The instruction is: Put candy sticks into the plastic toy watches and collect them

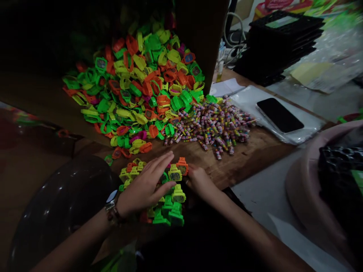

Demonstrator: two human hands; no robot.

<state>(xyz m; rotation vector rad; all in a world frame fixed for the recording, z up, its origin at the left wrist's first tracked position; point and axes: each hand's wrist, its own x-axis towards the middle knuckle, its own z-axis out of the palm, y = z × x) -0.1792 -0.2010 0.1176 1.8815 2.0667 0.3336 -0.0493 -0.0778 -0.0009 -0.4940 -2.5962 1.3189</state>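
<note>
Yellow, green and orange toy watches (178, 194) stand close together in rows in front of my body; what carries them is mostly hidden. My left hand (147, 185) lies over these rows, its fingers stretched out and the thumb apart, holding nothing. At the right end of the back row my right hand (200, 181) is closed, its fingertips at the edge of an orange toy watch (182, 166). Some of its fingers are out of sight. Behind both hands, a large heap of loose toy watches (136, 90) spills out of a box (198, 45) onto the wooden table (210, 164).
Small candy rolls in printed wrappers (218, 122) lie piled right of the heap. Beyond them, a phone (279, 115) rests on clear plastic bags (309, 134). Black trays (283, 41) are stacked at the back right. A pink tub (306, 181) stands right, a dark stool (62, 204) left.
</note>
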